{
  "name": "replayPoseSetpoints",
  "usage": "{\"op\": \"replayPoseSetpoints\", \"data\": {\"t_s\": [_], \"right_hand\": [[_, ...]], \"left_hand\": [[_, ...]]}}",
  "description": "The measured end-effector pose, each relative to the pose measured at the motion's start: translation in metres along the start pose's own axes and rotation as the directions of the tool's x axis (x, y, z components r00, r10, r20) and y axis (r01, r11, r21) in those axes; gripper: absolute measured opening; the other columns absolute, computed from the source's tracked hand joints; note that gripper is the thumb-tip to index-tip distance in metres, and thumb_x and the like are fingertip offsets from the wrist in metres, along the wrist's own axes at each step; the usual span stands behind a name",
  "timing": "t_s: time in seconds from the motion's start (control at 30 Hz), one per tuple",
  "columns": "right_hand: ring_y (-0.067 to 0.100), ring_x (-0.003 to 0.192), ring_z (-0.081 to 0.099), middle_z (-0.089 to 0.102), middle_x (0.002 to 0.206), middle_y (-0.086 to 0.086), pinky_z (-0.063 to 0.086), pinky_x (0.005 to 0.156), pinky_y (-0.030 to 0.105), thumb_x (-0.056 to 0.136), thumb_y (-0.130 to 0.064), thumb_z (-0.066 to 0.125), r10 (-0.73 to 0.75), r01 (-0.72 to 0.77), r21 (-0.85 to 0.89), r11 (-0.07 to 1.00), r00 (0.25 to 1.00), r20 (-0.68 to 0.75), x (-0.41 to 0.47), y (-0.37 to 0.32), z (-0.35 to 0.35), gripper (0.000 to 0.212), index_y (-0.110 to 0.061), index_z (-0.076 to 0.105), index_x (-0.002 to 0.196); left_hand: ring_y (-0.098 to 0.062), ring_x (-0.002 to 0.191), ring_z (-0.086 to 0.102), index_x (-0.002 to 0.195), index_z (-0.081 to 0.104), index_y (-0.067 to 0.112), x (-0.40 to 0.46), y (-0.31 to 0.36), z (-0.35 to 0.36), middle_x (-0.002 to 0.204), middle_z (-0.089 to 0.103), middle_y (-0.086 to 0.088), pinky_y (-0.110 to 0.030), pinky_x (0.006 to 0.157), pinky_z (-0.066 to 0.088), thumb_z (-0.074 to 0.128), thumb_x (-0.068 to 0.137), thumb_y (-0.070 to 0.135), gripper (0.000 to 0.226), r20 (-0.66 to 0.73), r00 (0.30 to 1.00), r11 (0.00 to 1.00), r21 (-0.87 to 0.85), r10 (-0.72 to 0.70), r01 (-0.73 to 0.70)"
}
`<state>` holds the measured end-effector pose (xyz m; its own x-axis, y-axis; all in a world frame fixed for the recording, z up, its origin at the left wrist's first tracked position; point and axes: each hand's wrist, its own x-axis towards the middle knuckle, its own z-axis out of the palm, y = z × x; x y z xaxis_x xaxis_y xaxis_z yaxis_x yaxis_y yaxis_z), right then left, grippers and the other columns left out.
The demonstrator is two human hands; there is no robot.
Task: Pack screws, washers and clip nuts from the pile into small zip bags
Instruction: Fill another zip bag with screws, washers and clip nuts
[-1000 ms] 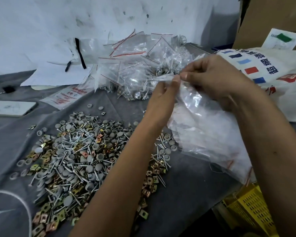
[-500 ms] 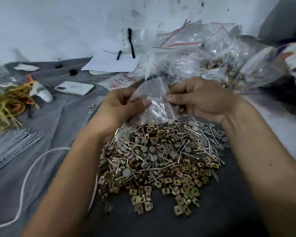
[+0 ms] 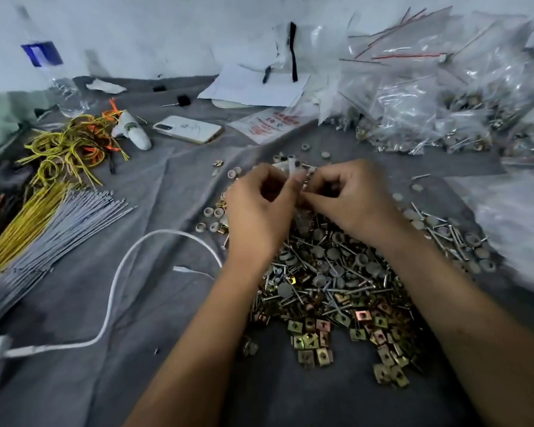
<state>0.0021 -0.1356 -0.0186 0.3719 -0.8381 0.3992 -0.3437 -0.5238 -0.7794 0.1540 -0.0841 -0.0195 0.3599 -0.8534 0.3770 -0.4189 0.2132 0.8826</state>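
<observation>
A pile of screws, grey washers and brass clip nuts lies on the grey cloth in front of me. Over its far edge my left hand and my right hand meet with curled fingers, both pinching a small clear zip bag. Most of the bag is hidden between the hands; only its blurred top and a strip hanging below show. Filled zip bags are heaped at the back right.
A white phone, papers and a printed packet lie behind the pile. Yellow and orange ties and grey rods lie at the left. A white cable curves across the cloth. Empty bags lie at right.
The view swung left and the pile came in front of me. My hands brought a bag from the right down over the pile and have closed tighter around it.
</observation>
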Motion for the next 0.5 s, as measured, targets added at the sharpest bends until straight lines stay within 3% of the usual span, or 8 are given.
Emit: {"op": "replayPoseSetpoints", "data": {"t_s": [0.07,0.17,0.27,0.33,0.4,0.5], "right_hand": [[0.005,0.061,0.068,0.073,0.069,-0.012,0.053,0.057,0.025,0.075,-0.047,0.082,-0.044,0.044,0.005,0.999,0.999,0.019,-0.002,0.000,0.002,0.020,-0.029,0.075,0.071],[0.006,0.062,0.067,0.073,0.071,-0.007,0.053,0.058,0.023,0.079,-0.039,0.084,-0.049,0.045,0.131,0.990,0.999,0.022,-0.002,0.002,0.002,0.015,-0.026,0.076,0.076],[0.013,0.066,0.069,0.075,0.076,-0.001,0.055,0.061,0.026,0.087,-0.032,0.080,-0.021,0.025,0.230,0.973,1.000,-0.018,-0.002,0.003,0.001,0.013,-0.020,0.078,0.082],[0.011,0.066,0.066,0.074,0.074,-0.003,0.053,0.061,0.025,0.090,-0.028,0.077,-0.001,0.018,0.241,0.970,0.998,-0.070,-0.002,0.004,-0.002,0.013,-0.019,0.076,0.081],[0.006,0.064,0.061,0.070,0.070,-0.004,0.050,0.059,0.022,0.093,-0.026,0.075,-0.013,0.037,0.164,0.986,0.989,-0.146,-0.003,0.005,-0.005,0.014,-0.019,0.074,0.080],[0.013,0.068,0.065,0.069,0.073,-0.002,0.054,0.060,0.030,0.092,-0.024,0.075,-0.091,0.094,0.008,0.996,0.978,-0.189,-0.004,0.001,-0.004,0.013,-0.013,0.072,0.084]], "left_hand": [[-0.026,0.058,0.066,0.079,0.070,0.007,0.001,-0.006,-0.003,0.067,0.071,-0.010,-0.044,0.056,0.057,0.071,0.098,0.019,0.022,0.071,0.994,0.983,-0.158,-0.088,0.098],[-0.020,0.054,0.064,0.081,0.071,0.007,0.002,-0.009,-0.007,0.065,0.069,-0.008,-0.030,0.053,0.053,0.067,0.100,0.013,0.021,0.187,0.976,0.926,-0.334,-0.116,0.174],[-0.015,0.055,0.065,0.083,0.072,0.007,0.002,-0.007,-0.009,0.067,0.071,-0.008,-0.025,0.053,0.054,0.066,0.100,0.006,0.018,0.230,0.966,0.890,-0.407,-0.120,0.207],[-0.018,0.059,0.068,0.084,0.072,0.005,0.004,-0.009,-0.011,0.072,0.073,-0.012,-0.030,0.055,0.056,0.069,0.096,0.001,0.013,0.205,0.971,0.911,-0.364,-0.126,0.195],[-0.023,0.062,0.070,0.082,0.071,0.009,0.004,-0.010,-0.011,0.074,0.074,-0.013,-0.037,0.058,0.059,0.074,0.088,-0.001,0.012,0.110,0.989,0.972,-0.198,-0.102,0.123],[-0.015,0.063,0.065,0.082,0.067,0.012,0.000,-0.005,-0.005,0.071,0.070,-0.002,-0.032,0.058,0.055,0.072,0.081,0.006,0.007,0.006,0.999,0.999,-0.025,-0.043,0.043]]}}
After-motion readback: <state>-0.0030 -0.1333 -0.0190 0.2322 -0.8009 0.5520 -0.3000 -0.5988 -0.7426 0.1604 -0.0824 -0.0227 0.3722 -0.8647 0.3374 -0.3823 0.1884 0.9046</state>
